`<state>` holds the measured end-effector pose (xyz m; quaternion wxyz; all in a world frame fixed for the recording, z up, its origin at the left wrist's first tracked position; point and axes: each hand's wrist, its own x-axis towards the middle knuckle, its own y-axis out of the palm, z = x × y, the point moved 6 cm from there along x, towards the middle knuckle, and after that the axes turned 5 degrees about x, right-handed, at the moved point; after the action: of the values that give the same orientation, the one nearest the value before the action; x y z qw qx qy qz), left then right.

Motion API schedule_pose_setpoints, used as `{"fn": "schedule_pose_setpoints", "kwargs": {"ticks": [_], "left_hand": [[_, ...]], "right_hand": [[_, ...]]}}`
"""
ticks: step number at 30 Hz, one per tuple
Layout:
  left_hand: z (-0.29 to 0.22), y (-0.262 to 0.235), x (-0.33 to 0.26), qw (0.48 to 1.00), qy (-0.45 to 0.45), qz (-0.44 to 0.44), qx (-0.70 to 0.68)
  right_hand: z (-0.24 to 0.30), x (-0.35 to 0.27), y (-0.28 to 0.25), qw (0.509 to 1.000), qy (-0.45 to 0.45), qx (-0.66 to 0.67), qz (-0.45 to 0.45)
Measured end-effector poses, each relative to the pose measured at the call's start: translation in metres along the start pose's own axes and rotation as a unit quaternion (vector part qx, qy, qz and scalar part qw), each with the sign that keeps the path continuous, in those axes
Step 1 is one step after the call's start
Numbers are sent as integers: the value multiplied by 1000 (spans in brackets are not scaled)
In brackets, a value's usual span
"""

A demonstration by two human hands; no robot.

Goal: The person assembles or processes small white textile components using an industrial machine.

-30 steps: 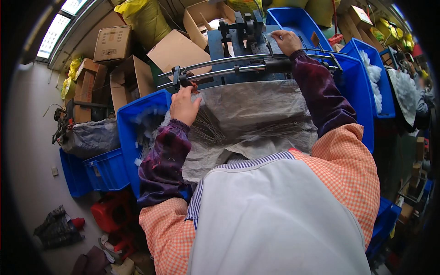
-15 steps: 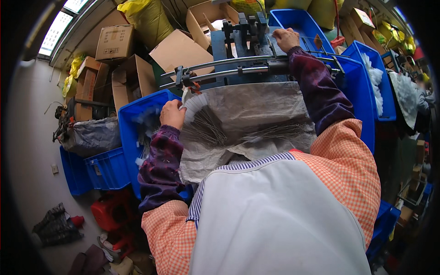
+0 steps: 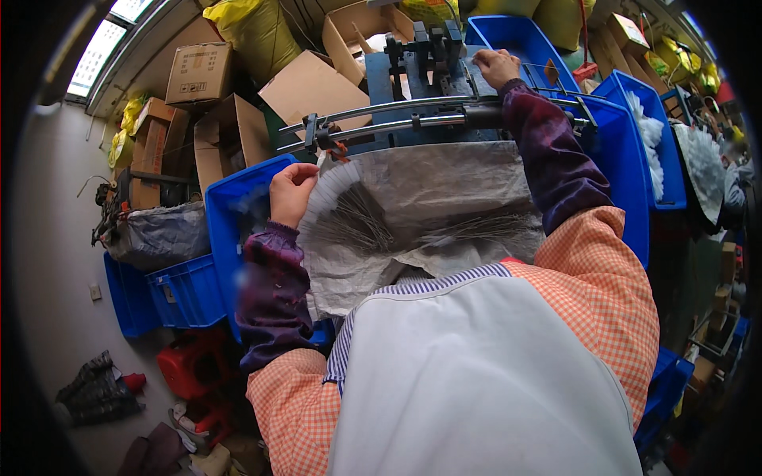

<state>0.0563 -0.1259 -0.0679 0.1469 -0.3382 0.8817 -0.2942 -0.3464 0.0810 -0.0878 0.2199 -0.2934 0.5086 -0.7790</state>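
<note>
The left hand (image 3: 292, 193) was raised at the left edge of the grey woven sheet (image 3: 429, 214); its fingers (image 3: 303, 176) were curled narrow and closed on a fan of white-tipped wire pieces (image 3: 337, 190); the white ends spread in an arc beside the knuckles, and the thin grey stems ran down and right onto the sheet. A second loose bundle of wire stems (image 3: 476, 228) lay on the sheet further right, apart from either hand.

The right hand (image 3: 495, 67) was extended well forward onto the blue machine (image 3: 429, 63), above the two metal rails (image 3: 397, 119) that crossed in front of it; its fingers were bent close together and touched the machine's top; whether they gripped anything could not be told, the fingertips being small and partly hidden.

The sheet lay draped over the person's lap and the near edge of the machine; its lower part was covered by the white apron (image 3: 476, 381). A blue crate (image 3: 230, 230) stood just beside the left hand, its contents blurred; a blue bin (image 3: 659, 151) at the right held white tufted pieces (image 3: 647, 127), cut off near the rim. Cardboard boxes (image 3: 198, 71) stood behind the machine; the right edge of the scene was dark and hard to make out.
</note>
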Motion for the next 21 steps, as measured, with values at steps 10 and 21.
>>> {"fn": "schedule_pose_setpoints", "kwargs": {"ticks": [10,21], "left_hand": [[-22,4,-2,999,29,20,-40],[-40,-3,-2,997,37,32,-53]], "right_hand": [[-5,4,4,1000,17,-15,16],[-2,-20,-12,993,92,-74,12]]}}
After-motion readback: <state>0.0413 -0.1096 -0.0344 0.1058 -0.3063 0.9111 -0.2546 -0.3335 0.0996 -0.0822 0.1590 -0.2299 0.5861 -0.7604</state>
